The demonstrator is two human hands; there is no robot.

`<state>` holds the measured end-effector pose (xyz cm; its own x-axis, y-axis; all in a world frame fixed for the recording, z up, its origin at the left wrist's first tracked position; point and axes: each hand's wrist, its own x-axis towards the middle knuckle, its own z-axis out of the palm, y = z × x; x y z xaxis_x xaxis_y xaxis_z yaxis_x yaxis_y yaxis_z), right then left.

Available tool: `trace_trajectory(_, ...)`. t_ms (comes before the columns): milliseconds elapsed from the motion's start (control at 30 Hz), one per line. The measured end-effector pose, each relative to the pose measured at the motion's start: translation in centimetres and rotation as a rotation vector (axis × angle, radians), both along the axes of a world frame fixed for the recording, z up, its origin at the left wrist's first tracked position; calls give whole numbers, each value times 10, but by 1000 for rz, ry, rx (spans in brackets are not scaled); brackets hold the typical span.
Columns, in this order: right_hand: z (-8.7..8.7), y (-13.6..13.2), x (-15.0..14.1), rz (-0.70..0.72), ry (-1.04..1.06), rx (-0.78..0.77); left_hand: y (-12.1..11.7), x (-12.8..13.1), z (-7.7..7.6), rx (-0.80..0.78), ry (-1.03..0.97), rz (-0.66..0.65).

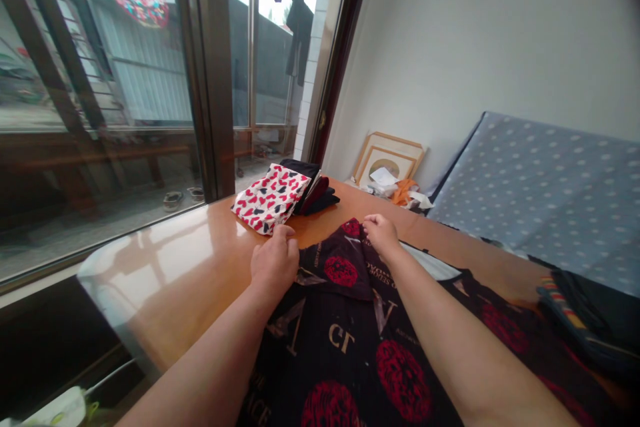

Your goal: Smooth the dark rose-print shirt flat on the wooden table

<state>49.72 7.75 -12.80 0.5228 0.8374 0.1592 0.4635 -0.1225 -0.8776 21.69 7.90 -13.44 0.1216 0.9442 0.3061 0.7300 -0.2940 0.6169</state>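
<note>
A black garment (345, 340) with red round prints and gold lettering lies spread on the wooden table (190, 260), its upper part folded over. My right hand (381, 235) pinches the top of that fold with its fingertips. My left hand (275, 263) curls at the garment's left edge, just below a folded white cloth with red and black hearts (270, 199). Its fingers almost touch that cloth, and whether they grip the garment is hidden. Dark folded clothes (315, 192) lie partly under the heart cloth.
To the right stands a grey-blue dotted mattress (540, 200), with a dark bag with a striped edge (575, 310) near it. Picture frames (389, 160) lean on the wall behind orange and white items (404, 192). A glass window (210, 67) runs along the table's left side.
</note>
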Motion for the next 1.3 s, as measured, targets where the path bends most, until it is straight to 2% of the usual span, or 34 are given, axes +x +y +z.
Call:
trace_trajectory(100,2,-23,-18,127,-151,-6,8,-4,-7,-14,-234,48)
trace_trajectory(200,1,-52,-39,324,-285,-60,14,-6,-13,-35,-394,74)
trace_trajectory(267,-1,-70,-49,479,-414,-132,17,-7,-15,-63,-442,95)
trace_trajectory(333,-2,-83,-53,566,-525,-196,18,-8,-14,-76,-421,113)
trace_trajectory(400,-2,-89,-53,534,-546,-216,16,-9,-11,-73,-310,110)
trace_trajectory(500,0,-86,-45,388,-522,-187,11,-9,-7,-47,-68,45)
trace_trajectory(667,7,-56,-27,191,-579,-162,4,-7,-9,9,121,-54)
trace_trajectory(800,5,-25,-26,214,-648,-208,4,-8,-9,-2,159,-75)
trace_trajectory(900,-9,-9,-30,255,-677,-322,4,-9,-7,-8,199,-35)
trace_trajectory(1033,-32,-3,-25,219,-679,-497,6,-12,-5,-59,270,67)
trace_trajectory(1133,-40,-3,-17,182,-676,-579,8,-14,-4,-101,292,123)
trace_trajectory(1233,-40,-1,-13,177,-683,-623,4,-12,-2,-21,276,93)
trace_trajectory(1300,-35,-1,-14,180,-690,-641,0,-10,0,99,236,-10)
